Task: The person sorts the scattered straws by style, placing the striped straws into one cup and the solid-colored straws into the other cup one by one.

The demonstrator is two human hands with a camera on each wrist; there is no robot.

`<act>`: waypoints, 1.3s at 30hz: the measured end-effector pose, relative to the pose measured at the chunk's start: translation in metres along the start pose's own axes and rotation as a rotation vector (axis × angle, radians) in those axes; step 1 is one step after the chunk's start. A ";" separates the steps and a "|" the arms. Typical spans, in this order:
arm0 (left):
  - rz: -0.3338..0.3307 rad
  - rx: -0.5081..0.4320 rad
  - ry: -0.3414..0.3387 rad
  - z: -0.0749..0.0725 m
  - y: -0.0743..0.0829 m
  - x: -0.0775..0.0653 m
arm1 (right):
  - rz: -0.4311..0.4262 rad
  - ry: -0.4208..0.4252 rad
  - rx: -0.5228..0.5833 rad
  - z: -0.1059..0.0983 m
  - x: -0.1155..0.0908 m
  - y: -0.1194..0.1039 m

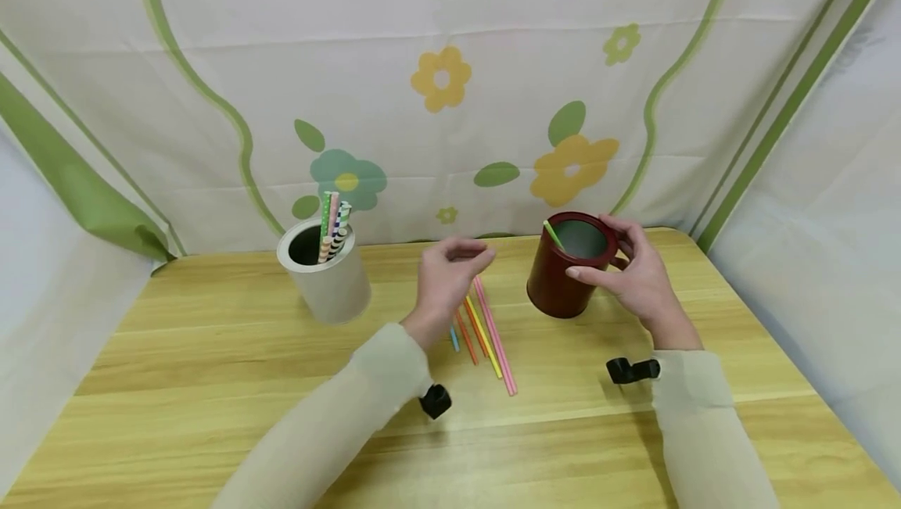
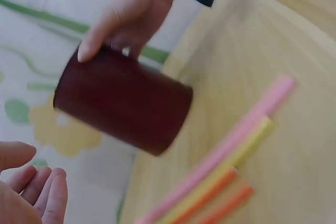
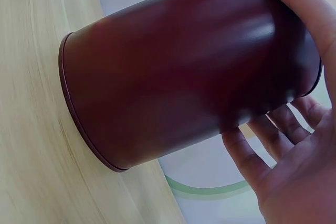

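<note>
Though dark, a glossy red cup (image 1: pixel 563 284), one green straw (image 1: pixel 554 235) inside.

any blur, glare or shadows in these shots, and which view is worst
Left wrist view: blurriest, with the mug and straws soft-edged; right wrist view: pale glare on the mug's dark side, its base rim fairly crisp; head view: clearest overall, with a soft shadow on the table beside the right sleeve.
</note>
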State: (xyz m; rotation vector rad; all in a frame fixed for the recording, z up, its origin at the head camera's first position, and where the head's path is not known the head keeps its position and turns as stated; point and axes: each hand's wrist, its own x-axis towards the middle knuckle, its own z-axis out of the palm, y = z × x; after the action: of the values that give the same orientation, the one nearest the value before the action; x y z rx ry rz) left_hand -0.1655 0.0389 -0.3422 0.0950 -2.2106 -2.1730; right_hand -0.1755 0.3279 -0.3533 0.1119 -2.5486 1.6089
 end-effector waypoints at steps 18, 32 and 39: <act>-0.226 0.050 0.149 -0.057 -0.065 0.010 | -0.008 0.000 0.022 0.003 -0.001 0.004; -0.280 0.189 0.179 -0.049 -0.064 0.023 | -0.016 0.013 0.025 0.002 0.000 0.003; -0.320 0.219 0.198 -0.047 -0.060 0.026 | -0.026 0.012 0.020 0.003 0.001 0.003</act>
State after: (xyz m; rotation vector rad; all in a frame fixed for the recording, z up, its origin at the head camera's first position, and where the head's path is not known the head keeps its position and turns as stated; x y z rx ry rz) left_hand -0.1867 -0.0103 -0.4016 0.6833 -2.4428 -1.9369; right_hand -0.1769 0.3265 -0.3571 0.1356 -2.5126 1.6207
